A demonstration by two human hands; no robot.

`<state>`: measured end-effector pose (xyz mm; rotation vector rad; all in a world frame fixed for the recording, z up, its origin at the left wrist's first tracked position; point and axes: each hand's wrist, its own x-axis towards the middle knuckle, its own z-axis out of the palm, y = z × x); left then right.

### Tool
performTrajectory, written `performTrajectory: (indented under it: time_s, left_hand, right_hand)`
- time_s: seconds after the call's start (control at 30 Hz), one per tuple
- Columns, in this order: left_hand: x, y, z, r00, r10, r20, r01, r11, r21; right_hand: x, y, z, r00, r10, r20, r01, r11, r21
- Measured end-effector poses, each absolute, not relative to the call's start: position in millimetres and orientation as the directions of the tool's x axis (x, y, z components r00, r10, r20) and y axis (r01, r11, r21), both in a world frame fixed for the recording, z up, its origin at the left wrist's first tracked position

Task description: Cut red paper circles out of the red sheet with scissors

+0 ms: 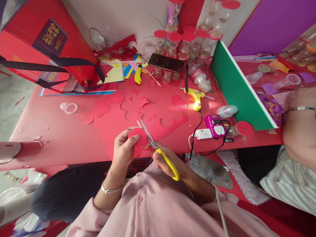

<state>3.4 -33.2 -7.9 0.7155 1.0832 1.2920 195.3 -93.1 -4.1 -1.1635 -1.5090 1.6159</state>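
Note:
My left hand (pixel 124 149) pinches a round piece of red paper (pixel 138 136) over the near edge of the red table (pixel 54 131). My right hand (pixel 165 162) grips yellow-handled scissors (pixel 153 144), whose blades stand apart at the paper's right edge. Just beyond lies a red sheet (pixel 138 115) with several round holes cut out, and loose red discs (pixel 101 108) lie to its left.
A yellow glue gun (pixel 197 97) and a pink power strip (pixel 214 125) lie right of the sheet. Behind are a phone (pixel 166 62), red-capped plastic cups (pixel 182 42), a yellow knife (pixel 138 75), a red bag (pixel 46 46) and a green board (pixel 237 87). Another person's arm (pixel 298 128) is at right.

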Motion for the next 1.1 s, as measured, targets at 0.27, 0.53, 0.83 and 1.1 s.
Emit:
performTrajectory:
  time_s: [0.27, 0.53, 0.83, 1.1]
  left_hand:
    - [1.7, -32.1, -7.8, -0.073, 0.97, -0.23, -0.374, 0.187, 0.908]
    - [0.9, -30.8, -7.8, -0.086, 0.969, -0.232, -0.385, 0.182, 0.905]
    - [0.9, -31.8, -6.2, -0.092, 0.968, -0.232, -0.391, 0.179, 0.903]
    - [1.1, -31.9, -7.2, -0.078, 0.971, -0.225, -0.386, 0.179, 0.905]
  right_hand:
    - [195.3, -92.4, -8.7, -0.407, 0.903, -0.14, 0.119, -0.099, -0.988]
    - [195.3, -92.5, -9.1, -0.436, 0.889, -0.141, 0.142, -0.087, -0.986]
    - [193.4, -92.5, -5.5, -0.427, 0.891, -0.154, 0.116, -0.115, -0.987]
    - [194.6, -92.7, -6.6, -0.418, 0.888, -0.191, 0.144, -0.143, -0.979]
